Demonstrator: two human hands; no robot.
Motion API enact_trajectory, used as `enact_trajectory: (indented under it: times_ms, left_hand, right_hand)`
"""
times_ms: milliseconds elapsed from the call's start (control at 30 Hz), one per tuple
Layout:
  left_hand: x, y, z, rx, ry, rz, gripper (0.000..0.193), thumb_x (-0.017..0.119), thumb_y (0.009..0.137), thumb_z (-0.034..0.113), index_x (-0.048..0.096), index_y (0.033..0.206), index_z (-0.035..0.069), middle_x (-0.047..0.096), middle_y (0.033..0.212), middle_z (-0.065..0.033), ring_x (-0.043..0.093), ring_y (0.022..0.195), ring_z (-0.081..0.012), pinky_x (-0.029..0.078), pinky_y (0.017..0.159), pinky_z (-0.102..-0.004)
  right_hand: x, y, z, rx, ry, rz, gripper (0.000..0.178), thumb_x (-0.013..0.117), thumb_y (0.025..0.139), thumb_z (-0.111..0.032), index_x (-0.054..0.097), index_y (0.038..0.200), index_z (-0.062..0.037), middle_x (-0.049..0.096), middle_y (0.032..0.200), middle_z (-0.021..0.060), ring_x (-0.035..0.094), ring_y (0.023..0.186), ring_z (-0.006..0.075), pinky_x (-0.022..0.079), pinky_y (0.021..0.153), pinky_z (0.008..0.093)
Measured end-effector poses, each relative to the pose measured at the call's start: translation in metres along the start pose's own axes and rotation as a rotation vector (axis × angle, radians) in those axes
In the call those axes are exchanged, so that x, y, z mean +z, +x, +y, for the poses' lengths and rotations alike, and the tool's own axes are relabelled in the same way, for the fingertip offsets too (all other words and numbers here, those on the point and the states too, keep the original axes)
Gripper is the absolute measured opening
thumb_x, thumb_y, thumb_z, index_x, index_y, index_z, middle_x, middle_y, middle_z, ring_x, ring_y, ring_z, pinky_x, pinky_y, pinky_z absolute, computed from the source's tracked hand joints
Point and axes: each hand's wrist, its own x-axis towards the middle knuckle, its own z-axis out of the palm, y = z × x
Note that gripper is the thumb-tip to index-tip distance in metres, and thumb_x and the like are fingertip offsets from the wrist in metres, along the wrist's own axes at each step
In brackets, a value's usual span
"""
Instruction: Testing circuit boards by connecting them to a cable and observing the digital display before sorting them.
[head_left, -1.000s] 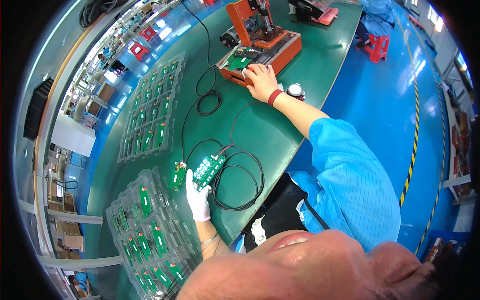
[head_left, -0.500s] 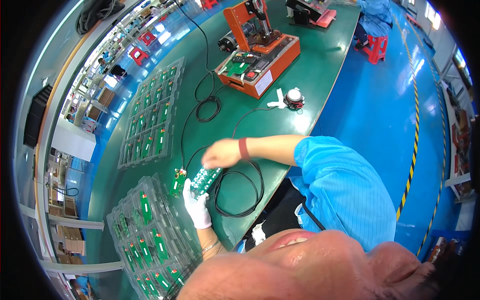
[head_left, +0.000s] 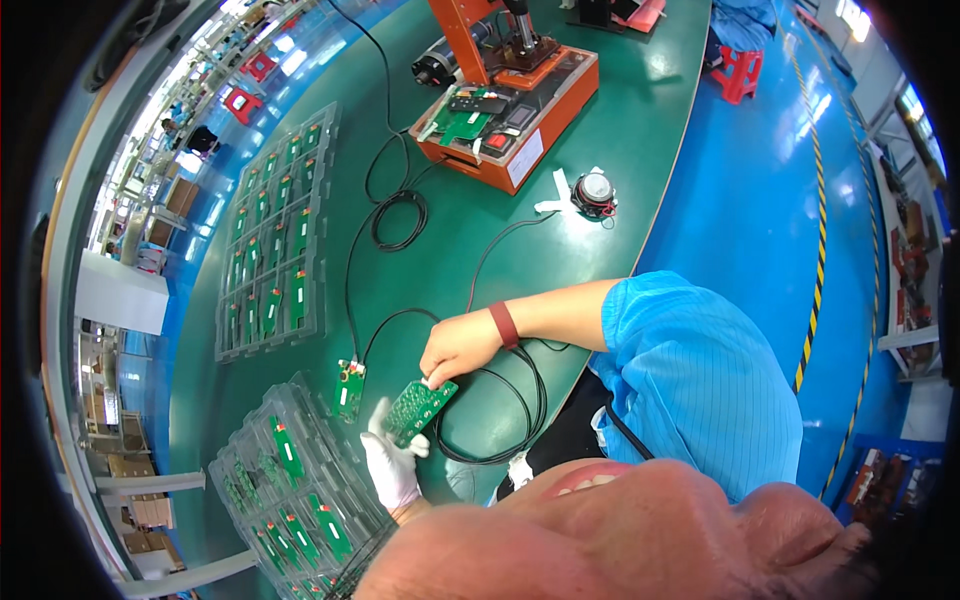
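Note:
My left hand (head_left: 392,468), in a white glove, grips a green circuit board (head_left: 412,410) by its lower edge, fingers and thumb around it. Rows of pale spots cover the board's upward face. My right hand (head_left: 464,346), bare with a red band at the wrist, is pinched at the board's upper edge. A small whitish piece shows at its fingertips, too small to name. Just left of the held board lies another green circuit board (head_left: 348,390) with a black cable (head_left: 353,300) running to its top end.
Clear plastic trays (head_left: 322,335) of green boards stand along the table's left. An orange machine (head_left: 560,120) with a lever press sits at the far side. A round speaker (head_left: 595,190) is near the right edge. Coiled black cable (head_left: 541,400) lies beside my right hand.
The view has shifted slightly. The held board's pale face looked brighter before and my right hand covered its upper end; now the hand sits at its upper right edge.

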Motion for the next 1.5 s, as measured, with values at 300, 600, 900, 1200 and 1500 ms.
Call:
enact_trajectory:
  times_ms: [300, 600, 900, 1200, 1500]
  left_hand:
    - [-0.082, -0.006, 0.002, -0.231, 0.675, 0.169, 0.056, 0.061, 0.098, 0.027, 0.043, 0.147, 0.005, 0.063, 0.121, -0.0200, 0.064, 0.088, -0.0201, 0.051, 0.066, -0.0262]
    - [-0.082, -0.038, 0.010, 0.343, 0.963, 0.258, 0.054, 0.056, 0.101, 0.029, 0.043, 0.146, 0.002, 0.057, 0.127, -0.0175, 0.059, 0.093, -0.0197, 0.051, 0.074, -0.0291]
    - [0.018, -0.001, 0.009, 0.475, 0.528, 0.560, 0.043, 0.060, 0.094, 0.011, 0.056, 0.135, -0.001, 0.060, 0.128, -0.0129, 0.056, 0.112, -0.0216, 0.044, 0.102, -0.0341]
    - [0.047, -0.059, 0.033, 0.738, 1.415, 0.300, 0.045, 0.072, 0.081, 0.022, 0.065, 0.125, 0.012, 0.057, 0.129, -0.0113, 0.056, 0.113, -0.0310, 0.047, 0.098, -0.0400]
    - [0.024, -0.235, 0.081, 0.482, 1.558, 0.506, 0.039, 0.066, 0.083, 0.011, 0.066, 0.121, 0.005, 0.059, 0.126, -0.0126, 0.057, 0.111, -0.0322, 0.047, 0.099, -0.0400]
  right_hand:
    - [0.020, -0.006, -0.012, -0.105, -0.101, 0.098, 0.024, 0.068, 0.091, -0.026, 0.063, 0.077, -0.0061, 0.065, 0.070, 0.0059, 0.055, 0.060, 0.0316, 0.045, 0.058, 0.0371]
    - [0.017, 0.000, -0.010, -0.040, -0.143, 0.563, 0.022, 0.069, 0.091, -0.018, 0.060, 0.074, -0.0070, 0.058, 0.069, 0.0034, 0.056, 0.062, 0.0250, 0.045, 0.058, 0.0354]
    - [0.036, 0.004, 0.007, -0.068, -0.150, 0.370, 0.014, 0.070, 0.090, -0.017, 0.068, 0.081, -0.0067, 0.063, 0.074, 0.0045, 0.059, 0.065, 0.0258, 0.049, 0.062, 0.0344]
    - [0.030, 0.004, 0.009, 0.175, -0.070, 0.144, 0.012, 0.063, 0.092, -0.008, 0.070, 0.093, 0.0017, 0.067, 0.080, 0.0057, 0.054, 0.065, 0.0181, 0.044, 0.063, 0.0292]
    - [0.020, 0.003, 0.006, 0.212, -0.017, 0.098, 0.020, 0.063, 0.096, -0.015, 0.072, 0.091, 0.0016, 0.070, 0.084, 0.0044, 0.059, 0.073, 0.0142, 0.047, 0.071, 0.0229]
